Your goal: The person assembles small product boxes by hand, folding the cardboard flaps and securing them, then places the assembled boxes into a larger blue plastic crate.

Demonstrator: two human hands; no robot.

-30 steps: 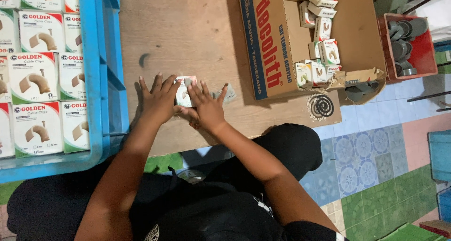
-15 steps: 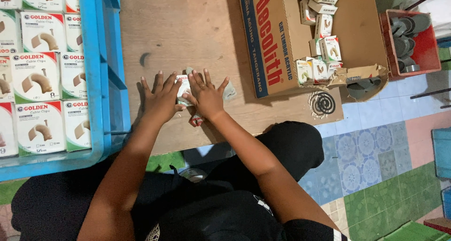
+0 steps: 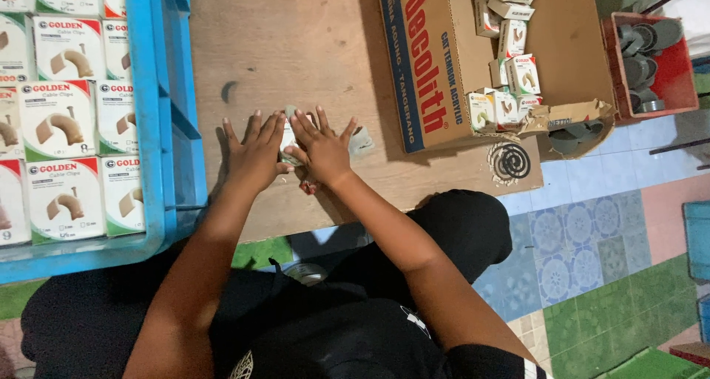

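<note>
Mid-frame, the left hand [image 3: 255, 153] and right hand [image 3: 319, 146] lie flat with fingers spread, pressing one small white carton [image 3: 288, 139] on the wooden table [image 3: 296, 46]; it looks like folding, and a firm crease seems next. One loose scrap [image 3: 361, 140] lies just right. Upper right, one cardboard box [image 3: 436, 61] holds about eight small cartons; at left, a blue crate [image 3: 166, 113] shows roughly ten

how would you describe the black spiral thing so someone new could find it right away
Start at the big open cardboard box on the wooden table. Just below its lower right corner, at the table's edge, lies the flat black spiral coil. It is the only round, dark ringed thing there; everything nearby is small and boxy.
</note>
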